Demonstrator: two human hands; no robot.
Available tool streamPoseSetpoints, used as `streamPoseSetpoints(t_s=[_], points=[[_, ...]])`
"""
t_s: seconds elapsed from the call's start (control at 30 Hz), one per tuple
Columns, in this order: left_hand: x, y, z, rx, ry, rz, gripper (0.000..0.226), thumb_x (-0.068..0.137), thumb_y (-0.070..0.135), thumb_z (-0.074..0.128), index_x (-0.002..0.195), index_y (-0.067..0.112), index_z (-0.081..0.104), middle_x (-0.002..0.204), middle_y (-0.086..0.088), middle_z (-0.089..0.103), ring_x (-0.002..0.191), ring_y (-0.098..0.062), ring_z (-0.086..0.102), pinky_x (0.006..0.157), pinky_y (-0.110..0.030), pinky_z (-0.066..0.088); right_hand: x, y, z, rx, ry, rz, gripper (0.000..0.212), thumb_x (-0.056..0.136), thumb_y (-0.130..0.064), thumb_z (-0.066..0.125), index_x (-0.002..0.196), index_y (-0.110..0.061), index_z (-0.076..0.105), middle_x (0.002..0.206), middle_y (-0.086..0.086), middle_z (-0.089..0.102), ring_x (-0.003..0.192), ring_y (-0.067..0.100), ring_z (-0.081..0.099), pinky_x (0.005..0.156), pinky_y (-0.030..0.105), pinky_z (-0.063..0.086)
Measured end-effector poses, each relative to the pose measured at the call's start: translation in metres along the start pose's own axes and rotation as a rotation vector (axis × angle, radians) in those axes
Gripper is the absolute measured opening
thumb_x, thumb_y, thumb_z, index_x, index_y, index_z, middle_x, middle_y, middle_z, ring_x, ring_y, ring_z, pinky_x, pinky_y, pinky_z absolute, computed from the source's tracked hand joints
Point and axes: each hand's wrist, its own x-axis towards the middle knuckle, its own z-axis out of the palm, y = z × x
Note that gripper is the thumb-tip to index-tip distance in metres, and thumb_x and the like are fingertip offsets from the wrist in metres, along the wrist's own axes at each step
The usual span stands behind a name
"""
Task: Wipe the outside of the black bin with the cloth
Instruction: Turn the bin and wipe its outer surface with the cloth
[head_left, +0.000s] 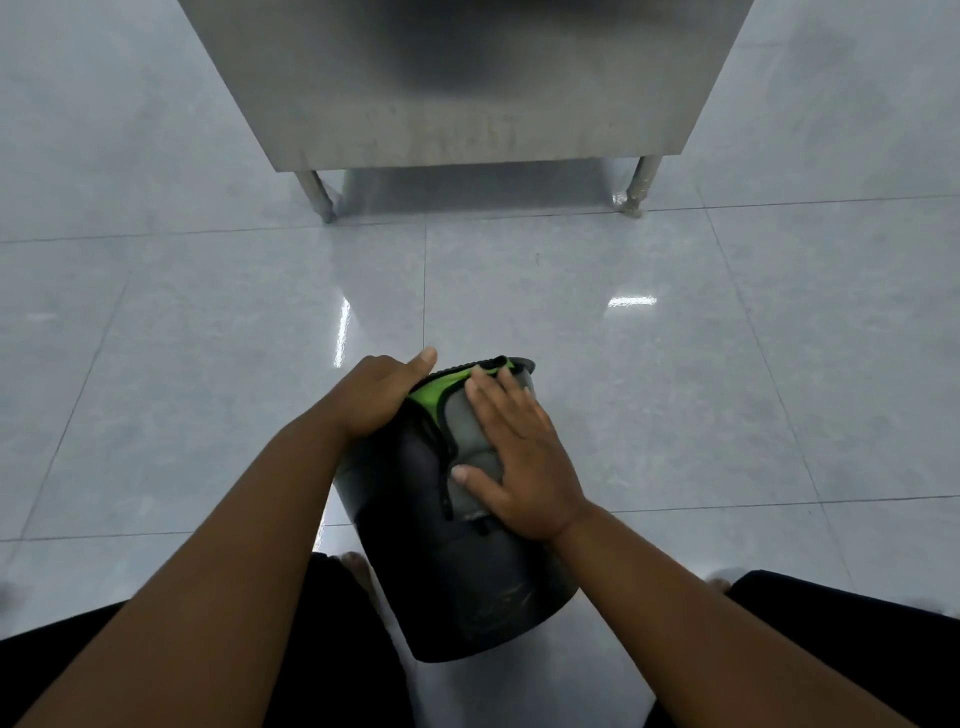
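With right hand (519, 457) flat, fingers straight, presses grey-and-green cloth (467, 431) against side of black bin (467, 587); with left hand (382, 400) curled, grips bin's far end. Holds bin tilted between knees over tiled floor (208, 338). Faces steel table (457, 88) beyond.

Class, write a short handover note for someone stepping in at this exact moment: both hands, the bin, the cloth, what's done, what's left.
Left hand grips the black bin near its rim, steadying it tilted between the person's legs.
Right hand lies flat, pressing the grey-and-green cloth against the bin's upper side.
Done: the cloth is on the bin; how much is already clean cannot be told.
Left: wipe the rest of the outside, probably turning the bin.
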Motion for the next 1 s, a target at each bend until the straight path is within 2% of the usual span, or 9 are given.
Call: streamPoseSetpoints(t_s=[0.2, 0.33, 0.43, 0.5, 0.57, 0.67, 0.73, 0.83, 1.0], points=[[0.003, -0.007, 0.000, 0.004, 0.004, 0.048, 0.059, 0.097, 0.052, 0.051, 0.053, 0.020, 0.027, 0.053, 0.002, 0.029, 0.048, -0.011, 0.030, 0.058, -0.032, 0.028, 0.002, 0.004, 0.005, 0.075, 0.015, 0.098, 0.080, 0.094, -0.056, 0.048, 0.161, -0.022, 0.021, 0.169, -0.011, 0.012, 0.157, 0.012, 0.001, 0.125, 0.050, 0.019], [-0.001, -0.014, -0.002, -0.034, 0.022, 0.031, 0.059, 0.095, 0.052, 0.054, 0.053, 0.021, 0.027, 0.048, 0.008, 0.028, 0.049, -0.013, 0.031, 0.059, -0.031, 0.027, -0.001, 0.004, 0.011, 0.104, -0.001, 0.156, 0.081, 0.095, -0.057, 0.046, 0.162, -0.023, 0.017, 0.169, -0.011, 0.008, 0.157, 0.009, 0.000, 0.127, 0.033, 0.011], [-0.003, -0.019, -0.005, -0.066, 0.013, -0.031, 0.062, 0.092, 0.058, 0.054, 0.054, 0.011, 0.042, 0.047, 0.010, 0.039, 0.049, -0.011, 0.041, 0.061, -0.030, 0.034, -0.010, 0.006, 0.006, 0.385, 0.038, 0.486, 0.066, 0.102, -0.050, 0.044, 0.161, -0.030, 0.019, 0.163, -0.015, 0.024, 0.150, 0.003, 0.022, 0.121, 0.026, 0.023], [-0.005, -0.022, -0.004, -0.067, -0.002, -0.040, 0.072, 0.089, 0.064, 0.054, 0.064, -0.004, 0.056, 0.057, 0.001, 0.051, 0.059, -0.015, 0.051, 0.067, -0.032, 0.041, -0.017, 0.004, 0.001, 0.592, 0.014, 0.805, 0.051, 0.107, -0.047, 0.037, 0.156, -0.036, 0.031, 0.155, -0.008, 0.043, 0.144, 0.014, 0.039, 0.119, 0.033, 0.030], [-0.005, -0.023, -0.003, -0.051, 0.005, -0.031, 0.075, 0.090, 0.063, 0.053, 0.070, -0.008, 0.060, 0.063, -0.005, 0.054, 0.064, -0.019, 0.054, 0.069, -0.033, 0.043, -0.022, 0.000, 0.004, 0.630, -0.003, 0.921, 0.053, 0.106, -0.053, 0.032, 0.156, -0.036, 0.032, 0.157, -0.003, 0.044, 0.145, 0.023, 0.040, 0.117, 0.035, 0.030], [-0.006, -0.024, -0.002, -0.008, 0.049, -0.003, 0.064, 0.090, 0.063, 0.053, 0.057, 0.009, 0.051, 0.058, -0.002, 0.047, 0.060, -0.019, 0.048, 0.066, -0.032, 0.039, -0.030, -0.020, 0.013, 0.238, 0.014, 0.639, 0.078, 0.097, -0.066, 0.030, 0.162, -0.024, 0.015, 0.168, 0.003, 0.021, 0.156, 0.023, 0.018, 0.123, 0.034, 0.018], [-0.005, -0.021, 0.000, 0.030, 0.060, 0.025, 0.063, 0.090, 0.063, 0.052, 0.045, 0.020, 0.043, 0.049, 0.006, 0.041, 0.055, -0.019, 0.043, 0.062, -0.032, 0.035, -0.039, -0.039, 0.022, -0.148, -0.054, 0.260, 0.089, 0.094, -0.069, 0.033, 0.162, -0.016, 0.012, 0.171, 0.008, 0.005, 0.158, 0.028, -0.002, 0.127, 0.042, 0.004], [-0.006, -0.018, 0.002, 0.050, 0.071, 0.036, 0.069, 0.095, 0.056, 0.051, 0.035, 0.022, 0.047, 0.036, 0.009, 0.038, 0.051, -0.017, 0.039, 0.060, -0.031, 0.032, -0.059, -0.075, 0.037, -0.409, -0.260, -0.243, 0.088, 0.088, -0.059, 0.051, 0.159, -0.014, 0.026, 0.170, 0.009, 0.013, 0.157, 0.033, -0.001, 0.126, 0.052, 0.003], [-0.008, -0.016, -0.001, -0.059, 0.021, 0.010, 0.066, 0.097, 0.051, 0.052, 0.038, 0.022, 0.058, 0.043, 0.011, 0.053, 0.056, -0.015, 0.051, 0.062, -0.029, 0.039, -0.087, -0.065, 0.032, -0.485, -0.303, -0.455, 0.084, 0.086, -0.058, 0.057, 0.156, -0.017, 0.037, 0.167, 0.002, 0.026, 0.158, 0.027, 0.007, 0.127, 0.046, 0.005]])
